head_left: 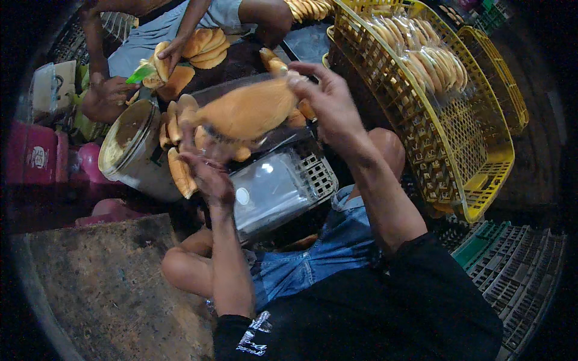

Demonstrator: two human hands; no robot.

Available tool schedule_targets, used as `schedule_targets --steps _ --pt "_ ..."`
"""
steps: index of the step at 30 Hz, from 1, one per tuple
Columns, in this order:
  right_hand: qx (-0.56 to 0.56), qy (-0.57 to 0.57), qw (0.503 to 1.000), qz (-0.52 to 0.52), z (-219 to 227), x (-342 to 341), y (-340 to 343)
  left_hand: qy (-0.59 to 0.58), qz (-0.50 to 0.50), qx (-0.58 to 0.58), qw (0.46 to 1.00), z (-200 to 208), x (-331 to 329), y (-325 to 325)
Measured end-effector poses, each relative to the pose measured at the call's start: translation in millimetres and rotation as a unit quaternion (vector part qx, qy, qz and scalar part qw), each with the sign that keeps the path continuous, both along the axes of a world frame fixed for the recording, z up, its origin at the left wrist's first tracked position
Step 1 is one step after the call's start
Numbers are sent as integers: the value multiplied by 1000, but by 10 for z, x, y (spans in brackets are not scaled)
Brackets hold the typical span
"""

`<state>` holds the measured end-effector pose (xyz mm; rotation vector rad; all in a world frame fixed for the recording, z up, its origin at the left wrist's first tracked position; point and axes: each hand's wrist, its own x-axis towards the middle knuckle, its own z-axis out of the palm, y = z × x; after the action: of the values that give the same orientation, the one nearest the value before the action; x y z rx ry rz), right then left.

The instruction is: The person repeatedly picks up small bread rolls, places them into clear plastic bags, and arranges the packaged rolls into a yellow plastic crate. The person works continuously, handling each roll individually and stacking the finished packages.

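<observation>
A flat, golden oval bread (250,111) hangs tilted over the work spot, smeared by motion. My right hand (331,105) pinches its right end between thumb and fingers. Just below its left end is my left hand (208,174), palm turned up; its fingers are too blurred to read. Several breads (173,123) stand on edge beside the left hand, and another bread (182,173) lies against its wrist. A stack of clear plastic bags (271,183) rests on a dark crate (316,174) in front of my lap. More breads partly show behind the moving one.
Opposite, another person's hands (171,51) hold a filled bread and a green-handled tool (141,73). A white bucket (129,144) of pale spread stands left. On the right, a yellow basket (475,162) holds bagged breads (436,69). A wooden board (108,283) lies lower left.
</observation>
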<state>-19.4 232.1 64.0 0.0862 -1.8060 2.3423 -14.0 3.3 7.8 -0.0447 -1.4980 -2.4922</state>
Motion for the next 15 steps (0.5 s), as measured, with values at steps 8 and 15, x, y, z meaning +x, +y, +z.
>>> schedule_targets --steps 8,15 --pt "428 245 868 -59 46 571 -755 -157 -44 303 939 -19 321 -152" --pt "727 280 622 -80 458 813 -200 -37 -86 64 994 269 575 614"
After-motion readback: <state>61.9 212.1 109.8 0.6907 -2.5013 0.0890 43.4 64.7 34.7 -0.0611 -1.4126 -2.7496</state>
